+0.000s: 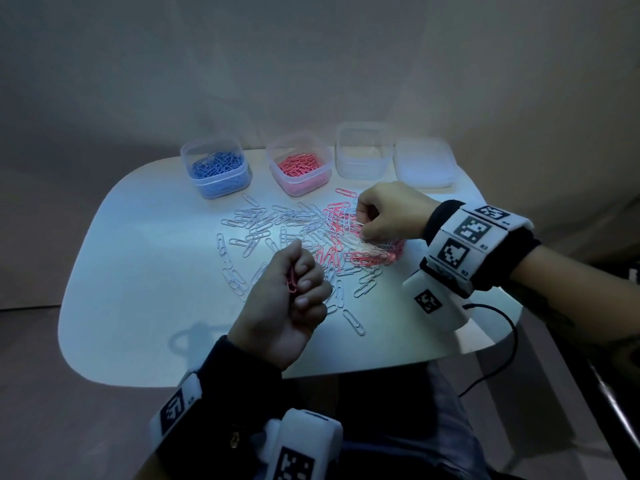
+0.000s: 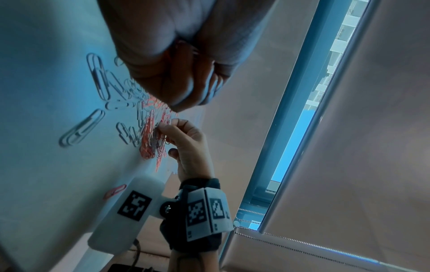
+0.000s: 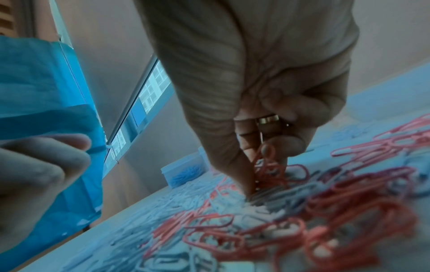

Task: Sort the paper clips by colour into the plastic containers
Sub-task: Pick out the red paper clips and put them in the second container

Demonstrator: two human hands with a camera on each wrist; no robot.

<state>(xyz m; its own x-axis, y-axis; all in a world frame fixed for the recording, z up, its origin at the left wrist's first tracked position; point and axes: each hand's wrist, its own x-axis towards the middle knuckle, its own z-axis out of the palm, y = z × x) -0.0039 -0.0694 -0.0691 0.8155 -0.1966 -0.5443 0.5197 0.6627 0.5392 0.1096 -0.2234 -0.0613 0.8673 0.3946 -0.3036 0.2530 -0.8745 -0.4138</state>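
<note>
A loose pile of white and pink paper clips [image 1: 304, 230] lies mid-table. My left hand [image 1: 299, 284] hovers near its front as a fist, gripping a few pink clips [image 1: 292, 282]; the left wrist view shows them pink inside the curled fingers [image 2: 184, 49]. My right hand [image 1: 362, 220] reaches into the pile's right side and pinches pink clips [image 3: 265, 165] between thumb and fingertips. At the back stand a tub of blue clips [image 1: 216, 171], a tub of pink clips [image 1: 299, 168] and an empty clear tub [image 1: 363, 150].
A translucent lid or shallow tub [image 1: 424, 164] sits at the back right corner. The white table [image 1: 145, 289] has rounded edges. A black cable [image 1: 502, 341] hangs off its right side. Bare tabletop lies to the left of the pile.
</note>
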